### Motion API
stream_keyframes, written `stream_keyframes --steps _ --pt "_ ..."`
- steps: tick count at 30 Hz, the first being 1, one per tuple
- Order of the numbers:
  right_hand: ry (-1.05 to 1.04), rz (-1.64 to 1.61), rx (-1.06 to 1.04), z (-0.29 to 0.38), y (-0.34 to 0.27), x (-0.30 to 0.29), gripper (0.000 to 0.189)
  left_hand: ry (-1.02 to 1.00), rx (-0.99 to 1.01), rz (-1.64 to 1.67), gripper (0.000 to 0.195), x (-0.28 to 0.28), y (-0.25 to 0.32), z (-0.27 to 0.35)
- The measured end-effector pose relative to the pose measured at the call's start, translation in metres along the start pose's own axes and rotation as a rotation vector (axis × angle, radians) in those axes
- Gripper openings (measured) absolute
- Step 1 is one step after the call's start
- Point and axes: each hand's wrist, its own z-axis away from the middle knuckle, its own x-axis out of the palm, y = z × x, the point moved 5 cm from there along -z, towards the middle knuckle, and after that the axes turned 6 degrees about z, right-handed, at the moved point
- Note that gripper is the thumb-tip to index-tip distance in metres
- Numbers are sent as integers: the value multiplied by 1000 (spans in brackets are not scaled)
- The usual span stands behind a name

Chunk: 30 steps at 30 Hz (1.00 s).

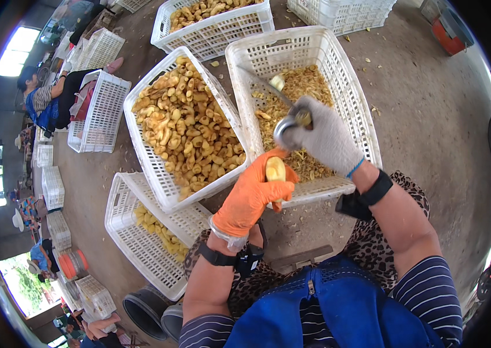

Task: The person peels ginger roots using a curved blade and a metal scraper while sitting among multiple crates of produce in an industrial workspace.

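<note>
My left hand (254, 187), in an orange rubber glove, grips a partly peeled piece of ginger root (275, 169) above the near edge of a white plastic crate (306, 195). My right hand (326, 130), in a pale knit glove, is closed around the handle of a knife (267, 85); its blade points up and left, blurred, and a shiny metal ring-like part shows at the hand. Brown and yellow peelings (311, 85) cover much of the crate's floor. To the left, another white crate (149, 174) is heaped with unpeeled-looking ginger (189, 126).
A lower-left crate (132, 235) holds paler yellow pieces (158, 230). More ginger fills a crate (219, 35) at the top. Dark buckets (145, 311) stand bottom left. A red-and-grey bucket (450, 32) is upper right. A person (49, 95) sits beside a crate (102, 113) at left.
</note>
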Motion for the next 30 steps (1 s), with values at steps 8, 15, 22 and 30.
stream_keyframes --steps 8,15,22,30 --pt "-62 13 -69 9 -7 8 36 -15 0 -26 71 -3 -3 -1" --pt "-31 -134 -33 12 -9 3 36 60 45 -80 63 4 5 2" --pt "33 -122 55 4 -13 -11 40 104 80 -126 51 7 11 3" --pt "-99 -95 -13 10 -9 9 46 110 46 -233 48 8 13 4"
